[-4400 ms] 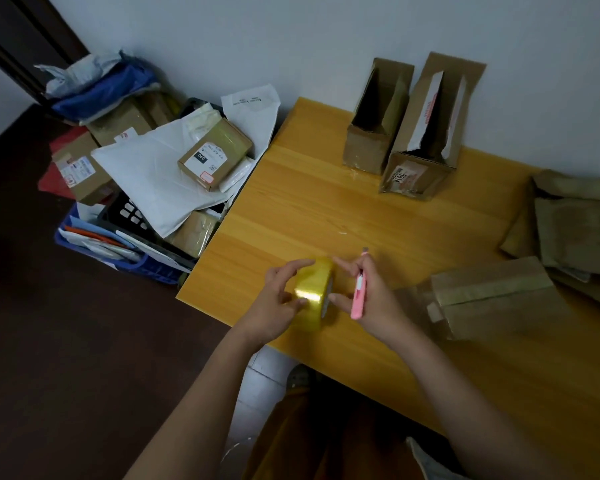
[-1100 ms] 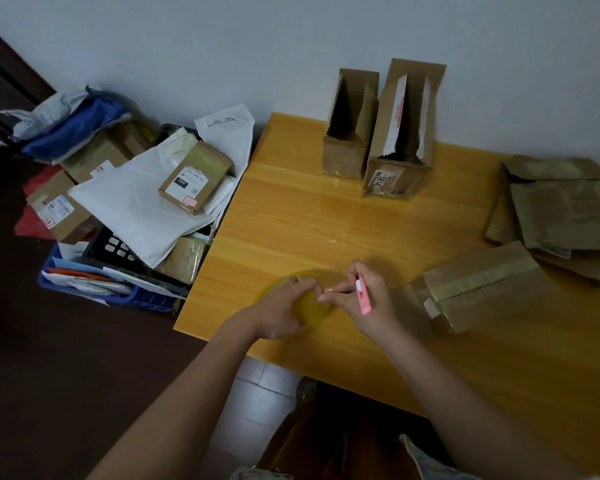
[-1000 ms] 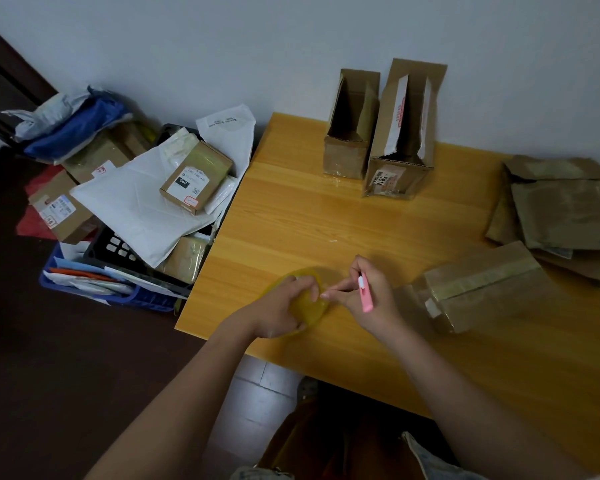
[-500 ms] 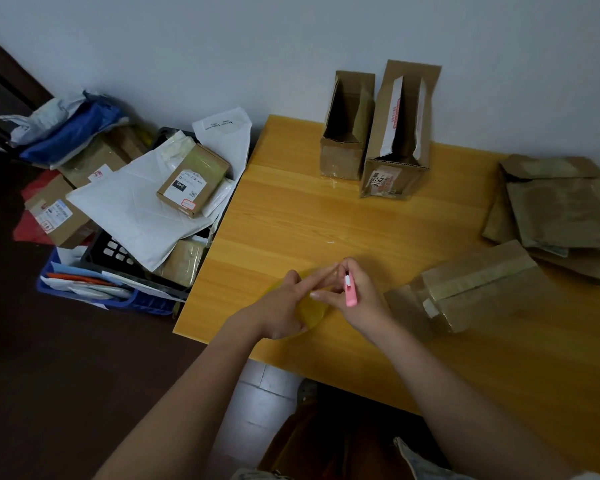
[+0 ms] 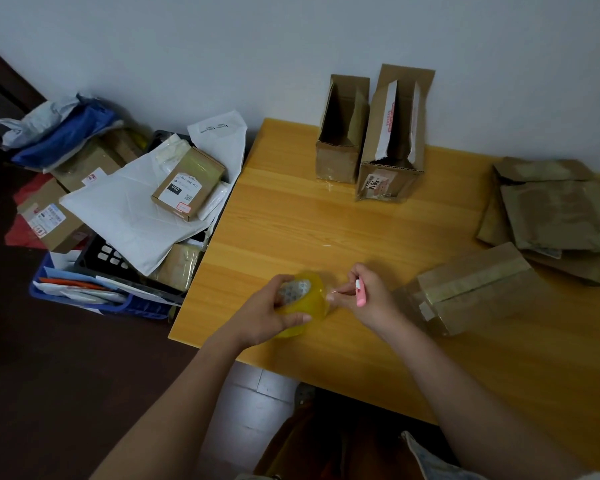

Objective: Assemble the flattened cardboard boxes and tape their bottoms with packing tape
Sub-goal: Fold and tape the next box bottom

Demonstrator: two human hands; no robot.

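My left hand [image 5: 267, 313] grips a yellow roll of packing tape [image 5: 307, 303] just above the wooden table [image 5: 326, 220], near its front left corner. My right hand [image 5: 368, 299] holds a small pink cutter [image 5: 360, 293] and its fingertips touch the roll's right edge. A taped cardboard box [image 5: 471, 289] lies on its side right of my hands. Two assembled open boxes [image 5: 342, 126] [image 5: 394, 140] stand at the back by the wall. A pile of flattened boxes [image 5: 551, 213] lies at the far right.
Left of the table, on the dark floor, a blue crate [image 5: 84, 299] and a black basket [image 5: 108, 258] hold parcels, white mailers [image 5: 125, 202] and a labelled small box [image 5: 187, 183]. More parcels [image 5: 45, 216] and a blue bag [image 5: 63, 136] lie farther left.
My left hand has tilted the tape roll up from lying flat, so its core now faces me. My right hand's fingertips stay at the roll's edge with the pink cutter.
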